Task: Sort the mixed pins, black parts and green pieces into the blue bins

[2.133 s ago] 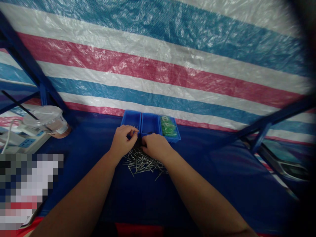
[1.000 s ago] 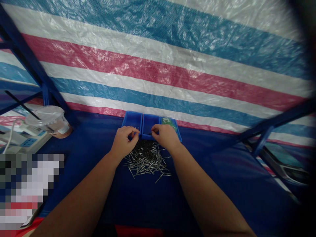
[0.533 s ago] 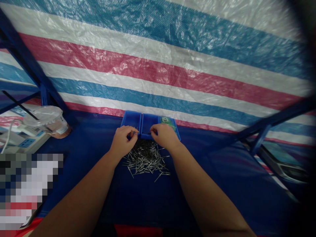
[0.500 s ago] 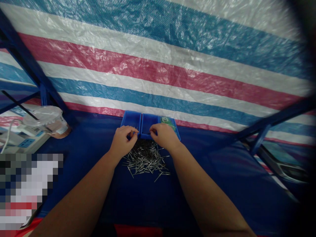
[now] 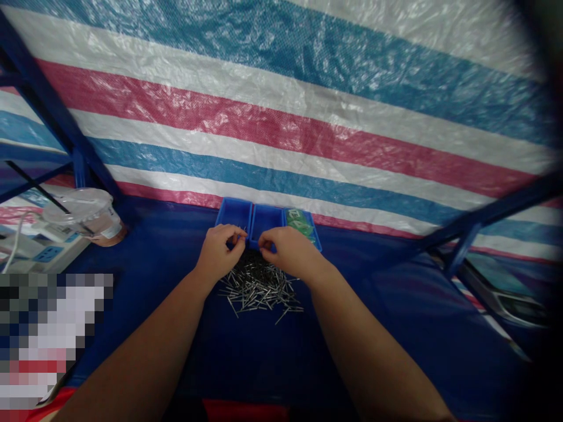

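My left hand [image 5: 221, 252] is closed in a pinch at the front of the left blue bin [image 5: 235, 210]. Whatever sits between its fingertips is too small to name. My right hand [image 5: 288, 251] hangs over the back of the pile, in front of the middle blue bin [image 5: 267, 218]. Its fingers curl toward the thumb, and what they hold, if anything, is hidden. Between and below both hands lies a heap of thin silvery metal pins [image 5: 259, 290], with small dark pieces [image 5: 255, 261] at its far side.
A right-hand blue bin [image 5: 317, 237] holds green-and-white packets [image 5: 295, 220]. At left stand a lidded drink cup [image 5: 103, 225] with a black straw and a power strip [image 5: 53, 255]. Blue frame bars [image 5: 79, 170] and a striped tarp [image 5: 281, 129] border the blue table [image 5: 264, 357].
My right hand has moved a little left, closer to my left hand, and over the dark pieces. My left hand stays almost where it was.
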A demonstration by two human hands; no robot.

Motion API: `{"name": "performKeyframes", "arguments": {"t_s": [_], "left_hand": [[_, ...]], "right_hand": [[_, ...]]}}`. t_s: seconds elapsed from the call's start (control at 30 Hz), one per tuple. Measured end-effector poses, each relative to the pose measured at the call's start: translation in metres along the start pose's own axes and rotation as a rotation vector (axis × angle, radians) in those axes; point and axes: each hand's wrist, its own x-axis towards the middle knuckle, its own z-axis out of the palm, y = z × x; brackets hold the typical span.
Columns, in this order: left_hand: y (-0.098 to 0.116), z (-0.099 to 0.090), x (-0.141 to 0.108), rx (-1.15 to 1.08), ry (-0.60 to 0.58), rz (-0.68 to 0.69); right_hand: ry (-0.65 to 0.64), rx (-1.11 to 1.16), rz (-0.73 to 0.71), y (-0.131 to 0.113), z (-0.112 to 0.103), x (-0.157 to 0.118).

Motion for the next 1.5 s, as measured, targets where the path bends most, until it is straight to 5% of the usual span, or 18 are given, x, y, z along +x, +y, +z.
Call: {"name": "performKeyframes", "arguments": {"t_s": [0.3,0.5,1.1,1.5], "left_hand": [[-0.003,-0.003,0.0,0.156,0.086,-0.092],[-0.002,0.0,-0.002,0.199,-0.001,-0.134],[0.003,-0.001,-0.002,0.223,-0.134,-0.145],[-0.002,0.002,-0.003,0.204,-0.123,-0.109]], "right_hand": [[-0.207,-0.204,0.142,-0.031,0.015,-0.001],[-0.241,-0.191,0.096,-0.035,0.018,0.0],[-0.252,-0.192,0.036,-0.034,0.022,-0.003],[-0.22,-0.174,0.039,-0.033,0.021,0.0]]}}
